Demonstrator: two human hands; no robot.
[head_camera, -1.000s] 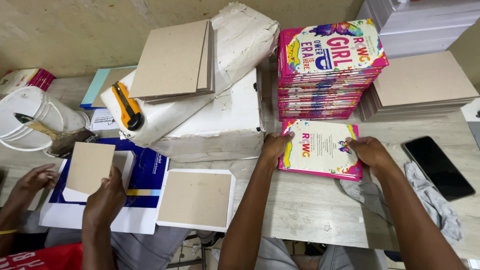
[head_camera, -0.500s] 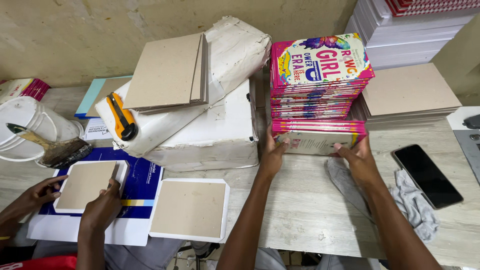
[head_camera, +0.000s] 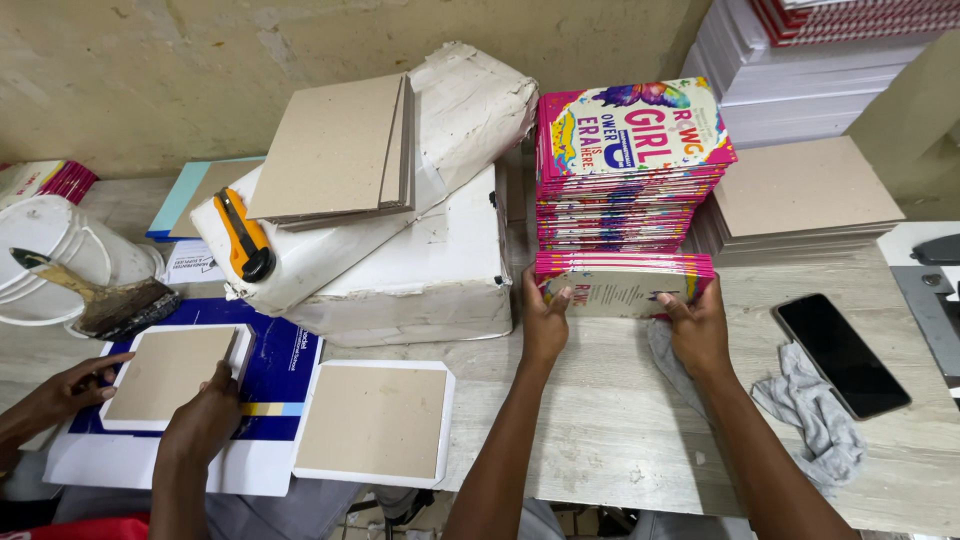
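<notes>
My left hand (head_camera: 545, 318) and my right hand (head_camera: 694, 325) grip the two lower corners of a small stack of pink-edged book covers (head_camera: 622, 283), tilted up off the table. The stack stands just in front of a tall pile of the same colourful covers (head_camera: 628, 165). A grey rag (head_camera: 800, 395) lies under and to the right of my right hand.
A co-worker's hands (head_camera: 195, 425) press a grey board (head_camera: 168, 372) onto white paper at the left. Another board on paper (head_camera: 372, 420) lies beside it. White wrapped bundles (head_camera: 440, 250) carry boards and an orange knife (head_camera: 243, 236). A phone (head_camera: 840, 355), bucket with brush (head_camera: 60, 262) and board stacks (head_camera: 800, 195) surround.
I lifted the covers from flat on the table to a tilted stand against the tall pile. The co-worker set the held board down onto the paper.
</notes>
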